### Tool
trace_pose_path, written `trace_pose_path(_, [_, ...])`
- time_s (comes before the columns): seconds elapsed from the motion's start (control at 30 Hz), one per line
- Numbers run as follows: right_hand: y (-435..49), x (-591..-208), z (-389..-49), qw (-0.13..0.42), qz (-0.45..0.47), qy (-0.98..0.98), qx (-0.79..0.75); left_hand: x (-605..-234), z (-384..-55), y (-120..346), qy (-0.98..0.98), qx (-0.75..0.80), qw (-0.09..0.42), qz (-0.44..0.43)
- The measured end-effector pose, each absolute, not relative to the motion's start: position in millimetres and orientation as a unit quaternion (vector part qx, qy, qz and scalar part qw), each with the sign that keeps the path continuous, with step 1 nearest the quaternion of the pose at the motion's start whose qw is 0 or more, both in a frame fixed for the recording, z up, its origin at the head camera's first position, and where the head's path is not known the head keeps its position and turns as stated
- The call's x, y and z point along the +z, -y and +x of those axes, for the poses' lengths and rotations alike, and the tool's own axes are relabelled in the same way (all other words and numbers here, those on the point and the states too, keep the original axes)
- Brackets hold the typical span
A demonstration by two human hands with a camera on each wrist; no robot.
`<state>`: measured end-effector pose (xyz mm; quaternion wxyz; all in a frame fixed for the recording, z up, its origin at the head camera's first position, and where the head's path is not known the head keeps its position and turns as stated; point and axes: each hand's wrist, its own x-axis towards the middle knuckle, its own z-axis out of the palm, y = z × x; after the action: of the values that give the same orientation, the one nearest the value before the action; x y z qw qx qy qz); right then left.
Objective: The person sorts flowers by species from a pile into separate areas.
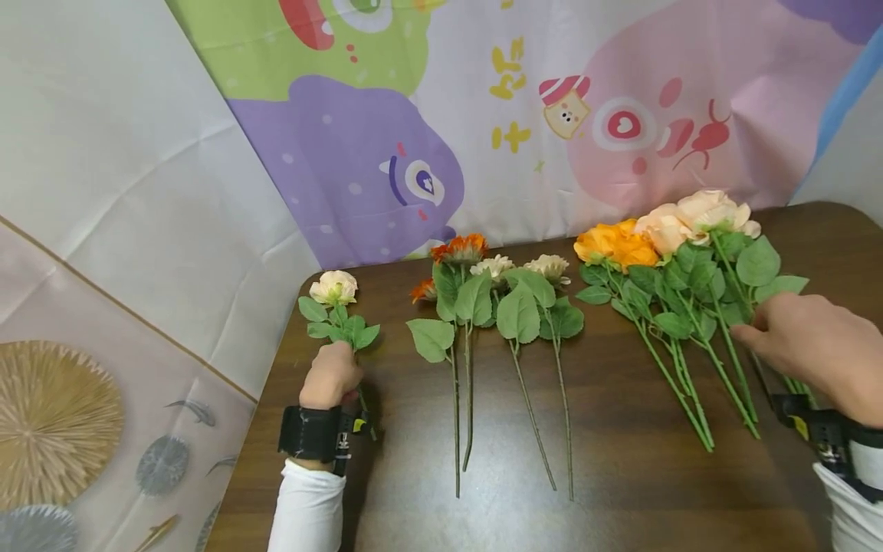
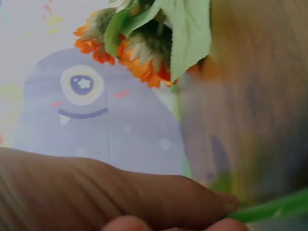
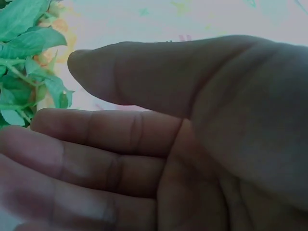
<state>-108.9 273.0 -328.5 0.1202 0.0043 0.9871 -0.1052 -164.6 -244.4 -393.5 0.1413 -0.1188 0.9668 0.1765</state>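
At the left of the table my left hand (image 1: 333, 376) pinches the green stem (image 2: 274, 208) of a pale cream flower (image 1: 334, 288), just below its leaves. The bloom points toward the back wall, and a short end of stem shows past the hand. On the right, my right hand (image 1: 817, 345) is over the leaves and stems of a group of flowers with peach blooms (image 1: 710, 211) and an orange bloom (image 1: 616, 244). In the right wrist view its fingers (image 3: 110, 130) are extended, with the thumb apart and nothing between them. Leaves (image 3: 33, 41) appear beyond the fingertips.
Between the hands lie several stems in a row, with orange-red blooms (image 1: 464, 249) and cream blooms (image 1: 548, 267) toward the back. The brown table (image 1: 510, 514) meets a cartoon-printed cloth (image 1: 510, 176) behind. A pale patterned sheet (image 1: 159, 399) borders the left side.
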Motion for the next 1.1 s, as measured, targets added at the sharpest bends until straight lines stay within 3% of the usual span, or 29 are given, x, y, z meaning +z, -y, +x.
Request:
trace_pose_path(0.3, [-265.8, -326.5, -106.7, 0.107, -0.013, -0.99, -0.094, -364.9, -149.1, 243.0, -0.977, 0.189, 0.068, -0.068])
trace_pose_path(0.5, [-257.5, -320.0, -103.1, 0.099, -0.038, -0.99, -0.094, -342.9, -133.2, 231.7, -0.983, 0.176, -0.04, -0.025])
trace_pose_path(0.63, [-250.7, -313.2, -100.2, 0.064, -0.06, -0.992, -0.093, -330.6, -121.4, 222.0, -0.977, 0.184, -0.112, -0.006])
trace_pose_path(0.83, [-240.4, -304.1, -94.2, 0.023, -0.091, -0.99, -0.105, -315.4, -103.5, 201.6, -0.958, 0.233, -0.166, 0.022])
trace_pose_path(1.03, [-226.6, -300.4, -85.0, -0.021, -0.123, -0.984, -0.13, -312.4, -88.3, 173.9, -0.899, 0.302, -0.287, 0.132])
trace_pose_path(1.1, [-218.8, -300.0, -81.2, -0.047, -0.143, -0.978, -0.142, -313.2, -83.8, 163.6, -0.877, 0.326, -0.304, 0.179])
